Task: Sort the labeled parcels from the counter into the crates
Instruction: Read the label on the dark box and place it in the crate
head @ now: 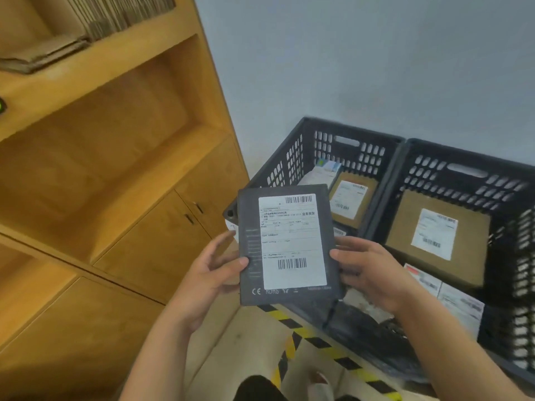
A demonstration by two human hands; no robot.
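Left hand (214, 273) and right hand (367, 270) each grip a side edge of the flat matte grey parcel (288, 246), thumbs on its face, white barcode label (292, 235) up. Right behind the parcel: two slotted black crates (292, 157) with cardboard boxes (469, 256) inside, wooden cabinet (130, 169) left of it

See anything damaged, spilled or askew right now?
Nothing stands out: the flat dark grey labelled box sits intact between left hand and right hand; brown cardboard parcels rest inside both dark plastic crates.
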